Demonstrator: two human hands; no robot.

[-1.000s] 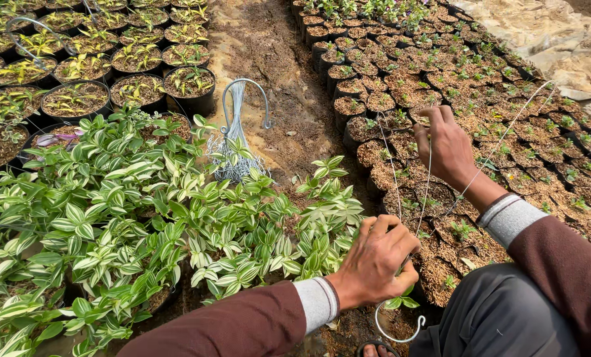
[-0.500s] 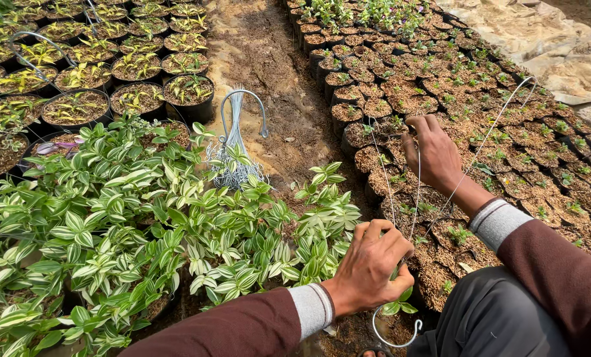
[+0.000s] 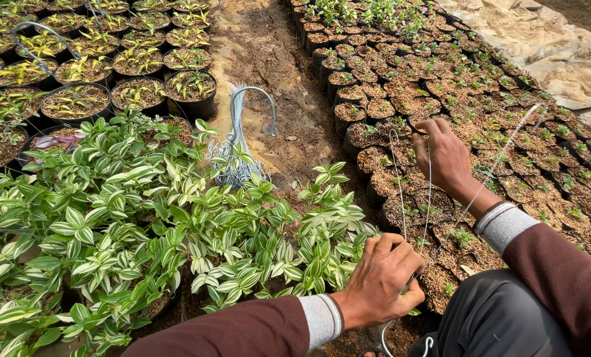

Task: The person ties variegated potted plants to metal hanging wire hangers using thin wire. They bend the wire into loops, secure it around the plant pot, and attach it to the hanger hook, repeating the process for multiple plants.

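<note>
Thin wires (image 3: 401, 192) run taut between both hands, above small pots (image 3: 401, 211) at 4 o'clock. The left hand (image 3: 381, 281), at 5 o'clock, clenches their lower ends; the right hand (image 3: 444, 155), at 2 o'clock, pinches the tops. A hooked wire bundle (image 3: 237, 142) lies at 12 o'clock on the soil path (image 3: 275, 59). Variegated plants (image 3: 130, 225) fill 9 o'clock. The wire ends are cut off at the bottom edge.

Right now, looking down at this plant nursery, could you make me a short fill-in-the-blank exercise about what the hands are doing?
1. Both hands hold thin strands of ____ stretched between them.
2. The right hand is raised over rows of small ____ filled with soil.
3. The left hand is closed beside plants with green-and-____ striped leaves.
4. A bundle of hooked wire hangers lies on the bare ____ path.

Missing words: wire; pots; white; dirt
</note>
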